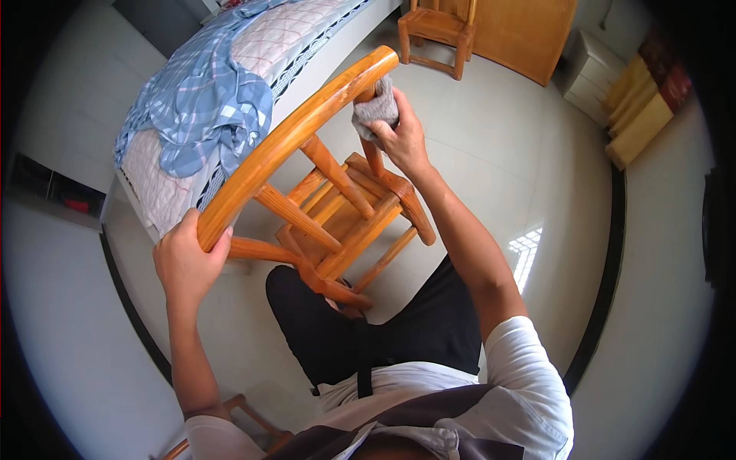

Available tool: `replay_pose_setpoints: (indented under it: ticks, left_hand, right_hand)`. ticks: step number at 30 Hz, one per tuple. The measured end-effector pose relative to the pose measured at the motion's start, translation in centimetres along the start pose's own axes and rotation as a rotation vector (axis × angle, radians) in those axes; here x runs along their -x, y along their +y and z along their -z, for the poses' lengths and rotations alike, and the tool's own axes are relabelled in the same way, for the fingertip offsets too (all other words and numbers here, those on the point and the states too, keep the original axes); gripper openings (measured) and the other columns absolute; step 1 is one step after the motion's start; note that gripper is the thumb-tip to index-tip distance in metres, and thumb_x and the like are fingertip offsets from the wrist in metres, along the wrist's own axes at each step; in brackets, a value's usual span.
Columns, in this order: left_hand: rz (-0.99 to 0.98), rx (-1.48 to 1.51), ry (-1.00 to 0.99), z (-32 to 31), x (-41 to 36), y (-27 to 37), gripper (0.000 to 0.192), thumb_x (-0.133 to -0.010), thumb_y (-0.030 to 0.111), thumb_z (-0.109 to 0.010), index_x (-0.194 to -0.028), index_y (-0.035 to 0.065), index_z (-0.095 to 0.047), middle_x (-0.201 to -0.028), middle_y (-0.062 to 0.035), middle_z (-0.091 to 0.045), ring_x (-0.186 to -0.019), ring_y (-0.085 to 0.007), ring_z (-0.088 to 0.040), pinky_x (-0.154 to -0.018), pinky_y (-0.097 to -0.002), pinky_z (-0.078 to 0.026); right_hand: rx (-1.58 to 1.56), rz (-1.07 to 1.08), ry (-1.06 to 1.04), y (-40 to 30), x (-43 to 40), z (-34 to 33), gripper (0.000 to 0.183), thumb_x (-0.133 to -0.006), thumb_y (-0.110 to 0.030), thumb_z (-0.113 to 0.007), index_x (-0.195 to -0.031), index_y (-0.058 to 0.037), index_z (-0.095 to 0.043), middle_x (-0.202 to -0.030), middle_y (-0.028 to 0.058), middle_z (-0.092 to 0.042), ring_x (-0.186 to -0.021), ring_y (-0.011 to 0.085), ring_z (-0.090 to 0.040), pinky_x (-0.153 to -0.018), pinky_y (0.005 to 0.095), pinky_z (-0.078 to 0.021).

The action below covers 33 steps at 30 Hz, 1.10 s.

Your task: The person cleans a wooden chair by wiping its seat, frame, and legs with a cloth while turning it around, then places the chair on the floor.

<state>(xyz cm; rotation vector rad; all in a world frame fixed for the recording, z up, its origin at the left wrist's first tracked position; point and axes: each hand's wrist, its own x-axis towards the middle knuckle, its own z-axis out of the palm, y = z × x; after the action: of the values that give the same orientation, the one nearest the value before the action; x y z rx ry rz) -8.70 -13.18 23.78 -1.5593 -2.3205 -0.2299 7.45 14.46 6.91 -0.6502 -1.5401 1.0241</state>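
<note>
An orange-brown wooden chair (pixel 299 123) stands between my legs, its thick curved top rail running from lower left to upper right. My left hand (pixel 190 253) grips the left end of that rail. In my right hand (pixel 407 135) is a grey cloth (pixel 376 109), wrapped around the back post just under the rail's right end. Slanting wooden back spindles (pixel 339 178) join the rail to the frame. Below them shows the slatted seat (pixel 322 230). Part of the post is hidden by the cloth and my fingers.
A bed (pixel 310 40) with a crumpled blue plaid cloth (pixel 213 92) flanks the chair on the left. Another wooden chair (pixel 437 29) stands ahead beside a wooden panel (pixel 517 34). White drawers (pixel 592 69) and yellow curtains (pixel 638 109) line the right. Wooden furniture (pixel 259 417) lies behind my left arm.
</note>
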Motion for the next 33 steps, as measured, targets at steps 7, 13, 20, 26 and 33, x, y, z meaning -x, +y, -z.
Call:
replay_pose_setpoints:
  ticks: [7,13,20,26,33]
  left_hand:
    - [-0.020,-0.015,0.032,-0.3,0.4,-0.4,0.030,-0.071,0.025,-0.073,-0.071,0.0037,-0.052,-0.061,-0.0158,-0.060,-0.057,-0.0356,-0.060,-0.053,-0.0432,-0.045]
    - [0.010,-0.029,0.037,-0.6,0.5,-0.1,0.030,-0.071,0.027,-0.073,-0.071,0.0043,-0.053,-0.060,-0.0153,-0.060,-0.057,-0.0357,-0.060,-0.053,-0.0431,-0.045]
    - [0.017,-0.030,0.037,-0.5,0.6,-0.5,0.029,-0.071,0.027,-0.072,-0.073,0.0040,-0.055,-0.060,-0.0145,-0.060,-0.057,-0.0345,-0.061,-0.054,-0.0424,-0.046]
    - [0.026,-0.003,0.049,-0.4,0.2,-0.6,0.029,-0.072,0.027,-0.072,-0.072,0.0036,-0.055,-0.060,-0.0150,-0.061,-0.057,-0.0351,-0.061,-0.055,-0.0430,-0.046]
    - [0.037,0.014,0.032,-0.2,-0.3,-0.7,0.029,-0.073,0.027,-0.071,-0.072,0.0030,-0.055,-0.063,-0.0168,-0.061,-0.061,-0.0365,-0.061,-0.058,-0.0439,-0.047]
  right_hand:
    - [0.494,-0.199,-0.243,9.6,6.8,0.0,0.052,-0.074,-0.021,-0.072,-0.118,-0.0051,-0.051,-0.106,0.0182,-0.063,-0.102,0.0357,-0.058,-0.086,0.0411,-0.0471]
    - [0.912,-0.313,-0.522,9.5,5.8,0.3,0.034,-0.074,-0.029,-0.067,-0.098,-0.0067,-0.059,-0.093,0.0151,-0.066,-0.093,0.0335,-0.061,-0.080,0.0417,-0.0489]
    - [0.079,-0.529,-0.870,4.2,3.7,3.3,0.037,-0.074,-0.006,-0.059,-0.111,-0.0046,-0.062,-0.093,0.0143,-0.066,-0.089,0.0270,-0.063,-0.085,0.0344,-0.0492]
    - [0.569,0.164,-0.523,6.6,8.2,3.9,0.043,-0.065,0.005,-0.060,-0.105,-0.0101,-0.064,-0.113,0.0113,-0.060,-0.102,0.0327,-0.053,-0.091,0.0404,-0.0436]
    - [0.484,0.038,-0.118,13.8,18.3,5.1,0.037,-0.065,0.005,-0.064,-0.100,-0.0052,-0.059,-0.096,0.0165,-0.058,-0.096,0.0369,-0.053,-0.085,0.0426,-0.0450]
